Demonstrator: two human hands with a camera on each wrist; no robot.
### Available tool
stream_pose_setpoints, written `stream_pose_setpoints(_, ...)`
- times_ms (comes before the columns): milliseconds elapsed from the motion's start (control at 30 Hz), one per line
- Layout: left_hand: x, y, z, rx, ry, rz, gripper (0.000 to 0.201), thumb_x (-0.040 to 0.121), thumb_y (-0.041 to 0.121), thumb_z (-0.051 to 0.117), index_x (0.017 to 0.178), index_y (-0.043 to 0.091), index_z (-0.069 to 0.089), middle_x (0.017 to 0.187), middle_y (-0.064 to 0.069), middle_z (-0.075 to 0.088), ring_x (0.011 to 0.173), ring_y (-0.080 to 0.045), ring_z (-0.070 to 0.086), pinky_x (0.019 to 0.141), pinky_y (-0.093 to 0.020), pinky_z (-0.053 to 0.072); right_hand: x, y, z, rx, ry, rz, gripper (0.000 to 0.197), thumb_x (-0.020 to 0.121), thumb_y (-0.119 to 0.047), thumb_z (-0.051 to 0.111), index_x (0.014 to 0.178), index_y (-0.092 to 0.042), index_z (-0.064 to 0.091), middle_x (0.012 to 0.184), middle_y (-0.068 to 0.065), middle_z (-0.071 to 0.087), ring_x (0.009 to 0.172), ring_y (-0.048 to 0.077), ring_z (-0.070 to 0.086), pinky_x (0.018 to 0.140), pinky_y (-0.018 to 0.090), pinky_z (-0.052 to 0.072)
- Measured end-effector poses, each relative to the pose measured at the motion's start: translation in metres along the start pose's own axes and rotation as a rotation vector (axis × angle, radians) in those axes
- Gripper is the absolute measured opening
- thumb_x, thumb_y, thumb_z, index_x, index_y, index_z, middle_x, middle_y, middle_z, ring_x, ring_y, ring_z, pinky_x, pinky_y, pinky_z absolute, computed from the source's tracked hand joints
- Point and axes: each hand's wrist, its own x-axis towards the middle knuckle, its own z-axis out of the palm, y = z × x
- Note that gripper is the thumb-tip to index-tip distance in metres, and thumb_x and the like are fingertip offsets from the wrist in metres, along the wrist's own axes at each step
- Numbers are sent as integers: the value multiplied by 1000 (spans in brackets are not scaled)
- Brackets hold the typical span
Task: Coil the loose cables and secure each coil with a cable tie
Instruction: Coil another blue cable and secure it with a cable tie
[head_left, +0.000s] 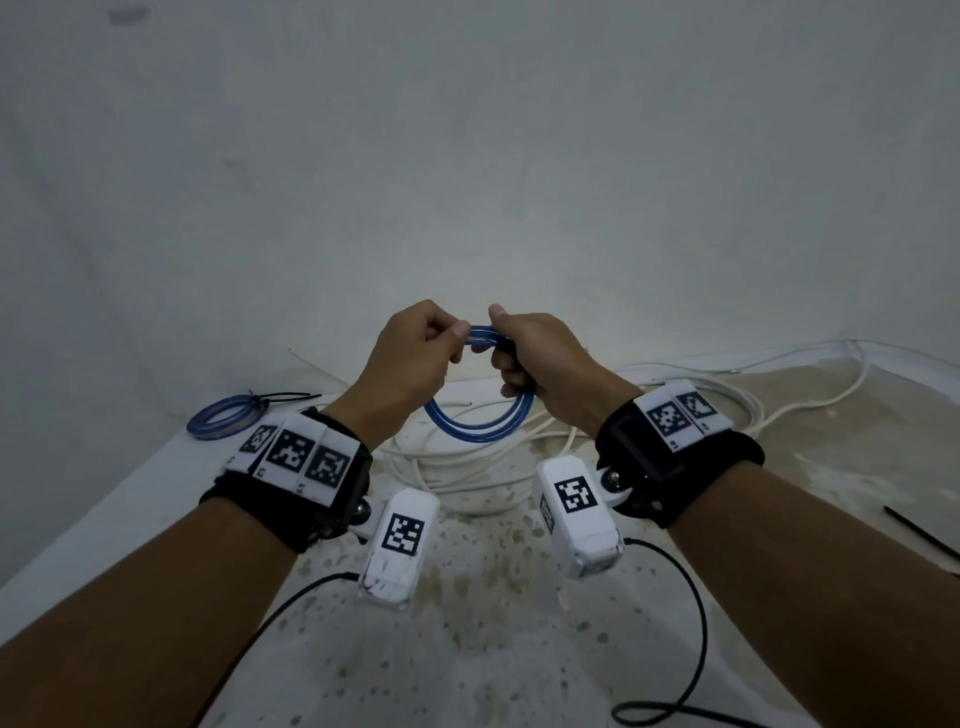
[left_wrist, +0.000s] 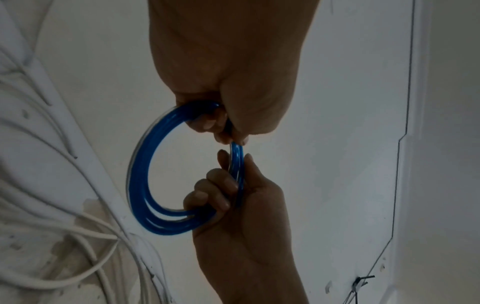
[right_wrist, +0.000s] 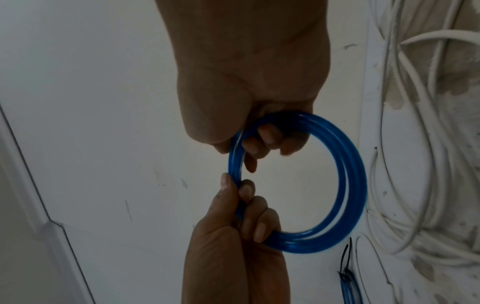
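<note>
Gripping a blue coil (head_left: 470, 421), both hands hover over speckled floor (head_left: 467, 649) beside white wall (head_left: 467, 156).

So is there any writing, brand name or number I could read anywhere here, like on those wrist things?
No readable words, brands or numbers in any view.
The left wrist band carries only black-and-white square code patterns, not letters.
The right wrist band carries the same kind of patterns.
The white camera blocks each carry one such pattern.
Tiny marks under the patterns: too small to read.
</note>
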Motion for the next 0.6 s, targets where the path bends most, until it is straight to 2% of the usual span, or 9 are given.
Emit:
stream_pose_setpoints(67, 1, 1, 4, -46, 30, -34, 15, 98, 18, 54, 89, 7, 60, 70, -4, 60, 55, -14, 46, 53, -29, 39, 0, 3, -4, 16, 12, 17, 47, 103, -40, 43, 85, -6, 69, 52, -5, 41, 45, 12, 36, 50, 27, 43)
stream_pose_setpoints(167, 1, 2, 9, -39, -9, -44, 15, 99, 18, 53, 89, 9, 60, 69, -5, 60, 53, -14, 43, 51, -28, 37, -1, 10, -11, 53, 6, 19, 46, 103, -40, 44, 89, -4, 69, 48, -8, 35, 46, 11, 31, 50, 27, 36)
stream_pose_setpoints(300, 0, 6, 19, 53, -75, -17, 15, 99, 22, 52, 96, 13, 63, 69, -3, 61, 52, -14, 44, 51, -29, 38, -3, 17, -22, 128, 22, 54, 43, 103, -36, 46, 88, -2, 68, 51, -5, 32, 46, 11, 28, 46, 25, 30)
stream_pose_setpoints(467, -2, 11, 33, 58, -101, 3, 21, 99, 26, 53, 88, 9, 61, 65, -6, 55, 51, -15, 41, 49, -30, 37, -8, 21, -37, 133, 38, 73, 40, 103, -33, 48, 86, -2, 67, 52, -5, 31, 45, 10, 27, 42, 23, 30)
stream_pose_setpoints(600, -3, 17, 44, 74, -100, 23, 24, 99, 29, 54, 86, 10, 60, 67, -7, 57, 52, -17, 43, 50, -31, 39, -11, 22, -48, 123, 49, 65, 39, 102, -32, 50, 88, -1, 68, 53, -4, 31, 47, 11, 27, 44, 24, 29)
